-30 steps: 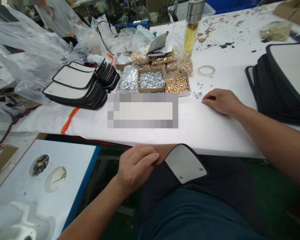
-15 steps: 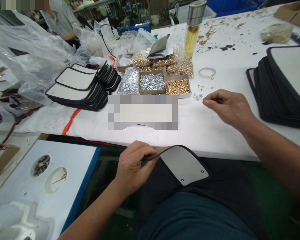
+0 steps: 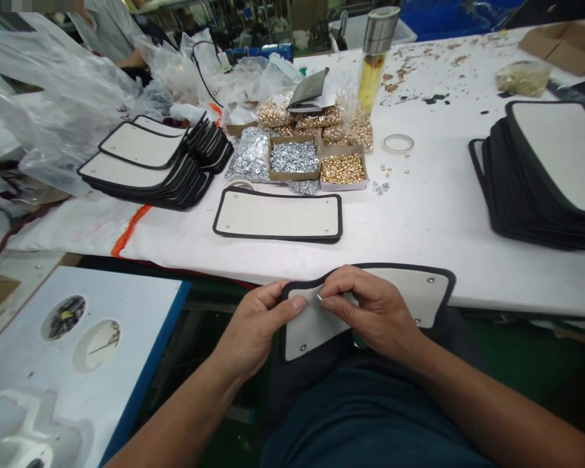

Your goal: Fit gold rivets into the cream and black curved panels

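My left hand (image 3: 251,331) pinches the left end of a pale, black-edged panel (image 3: 402,286), thumb on its light face. The panel lies across my lap, its upper edge by the table, with metal eyelets at three visible corners. Over its left half, my right hand (image 3: 375,315) is closed, thumb and forefinger holding a small silver metal eyelet piece (image 3: 319,298) close to my left thumb. Another such panel (image 3: 277,214) rests flat on the table ahead. Behind it stand a box of silver rings (image 3: 294,157) and a box of gold eyelets (image 3: 342,169).
Stacks of panels stand at left (image 3: 136,175) and right (image 3: 556,162). A few loose silver pieces (image 3: 380,188) and a tape roll (image 3: 398,143) lie right of the boxes. Farther back stands a bottle (image 3: 373,58). A white board with holes (image 3: 141,299) is at lower left.
My right hand has moved from beside the loose silver pieces down to the panel, bringing a small silver piece. The panel has been turned so its pale face shows more.
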